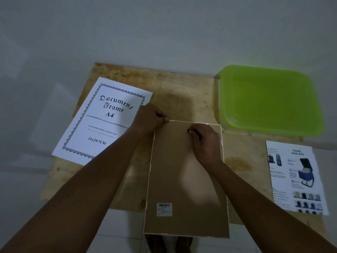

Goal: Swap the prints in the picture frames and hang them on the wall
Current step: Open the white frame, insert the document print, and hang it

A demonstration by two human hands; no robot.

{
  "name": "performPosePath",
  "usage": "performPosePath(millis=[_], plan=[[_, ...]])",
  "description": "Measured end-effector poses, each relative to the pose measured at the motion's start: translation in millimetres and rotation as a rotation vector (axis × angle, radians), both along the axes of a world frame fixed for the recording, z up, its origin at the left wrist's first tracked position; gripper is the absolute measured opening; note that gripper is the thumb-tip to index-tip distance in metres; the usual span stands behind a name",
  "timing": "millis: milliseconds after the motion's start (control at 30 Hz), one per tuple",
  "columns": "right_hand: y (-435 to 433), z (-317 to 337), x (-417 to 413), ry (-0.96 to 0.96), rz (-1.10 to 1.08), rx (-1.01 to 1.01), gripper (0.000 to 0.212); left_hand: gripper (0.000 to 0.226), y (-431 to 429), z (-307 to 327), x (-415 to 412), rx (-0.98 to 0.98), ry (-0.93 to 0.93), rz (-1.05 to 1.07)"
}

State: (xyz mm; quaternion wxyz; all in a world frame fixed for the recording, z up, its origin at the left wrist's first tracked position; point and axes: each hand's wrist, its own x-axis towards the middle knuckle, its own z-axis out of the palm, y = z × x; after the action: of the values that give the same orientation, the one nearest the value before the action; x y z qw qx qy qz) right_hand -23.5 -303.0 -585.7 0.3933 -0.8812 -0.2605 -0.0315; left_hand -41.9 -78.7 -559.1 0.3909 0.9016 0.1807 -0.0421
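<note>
The picture frame lies face down on the wooden board with its brown backing up. Its long axis runs from the person toward the wall, and the barcode sticker is at the near end. At the far end, the left hand pinches the left corner with curled fingers, and the right hand curls round a small black piece on the backing. The "Document Frame" print lies just left of the frame, the shoe-bag print well to the right, and a green lid beyond that.

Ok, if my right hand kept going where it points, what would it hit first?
Probably your left hand, gripping the frame at its top-left corner; the right hand, pinching a black piece, points up-left toward it. Depth unclear.
</note>
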Motion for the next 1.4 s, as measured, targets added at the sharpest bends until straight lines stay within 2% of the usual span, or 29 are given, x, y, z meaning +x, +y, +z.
performPosePath(millis=[333, 433, 500, 600, 667, 800, 867, 967, 1100, 1200, 1300, 1333, 1400], plan=[[2, 1, -8, -0.052, -0.034, 0.032, 0.012, 0.025, 7, 12, 14, -0.117, 0.202, 0.004], [4, 3, -9, -0.070, -0.038, 0.022, 0.012, 0.018, 10, 14, 15, -0.154, 0.258, -0.019], [4, 3, -10, -0.097, -0.042, 0.009, 0.012, 0.017, 11, 16, 16, -0.157, 0.282, -0.049], [2, 1, -12, -0.126, -0.055, -0.010, 0.010, 0.032, 10, 21, 22, -0.115, 0.347, -0.024], [4, 1, -15, -0.155, -0.038, -0.008, 0.010, 0.029, 5, 22, 26, -0.091, 0.399, 0.015], [14, 5, -21, -0.222, 0.039, 0.023, 0.009, 0.042, -22, 22, 29, -0.078, 0.330, -0.234], [14, 5, -23, -0.216, 0.044, 0.026, 0.010, 0.040, -32, 19, 30, -0.085, 0.292, -0.322], [5, 4, -21, -0.141, 0.049, -0.003, 0.013, 0.027, -35, 16, 34, -0.070, 0.283, -0.341], [-4, 7, -17, -0.090, -0.053, -0.187, 0.014, 0.054, -36, 13, 36, -0.047, 0.292, -0.299], [-12, 11, -11, -0.047, -0.209, -0.336, 0.021, 0.050, -38, 16, 33, -0.030, 0.284, -0.311], [-22, 12, -4, -0.003, -0.319, -0.255, 0.022, 0.026, -37, 20, 27, -0.038, 0.261, -0.390], [-25, 12, -3, 0.002, -0.320, -0.225, 0.020, 0.028, -36, 19, 27, -0.052, 0.262, -0.400], [-27, 12, -5, -0.008, -0.275, -0.201, 0.019, 0.048, -34, 18, 28, -0.047, 0.271, -0.411]])
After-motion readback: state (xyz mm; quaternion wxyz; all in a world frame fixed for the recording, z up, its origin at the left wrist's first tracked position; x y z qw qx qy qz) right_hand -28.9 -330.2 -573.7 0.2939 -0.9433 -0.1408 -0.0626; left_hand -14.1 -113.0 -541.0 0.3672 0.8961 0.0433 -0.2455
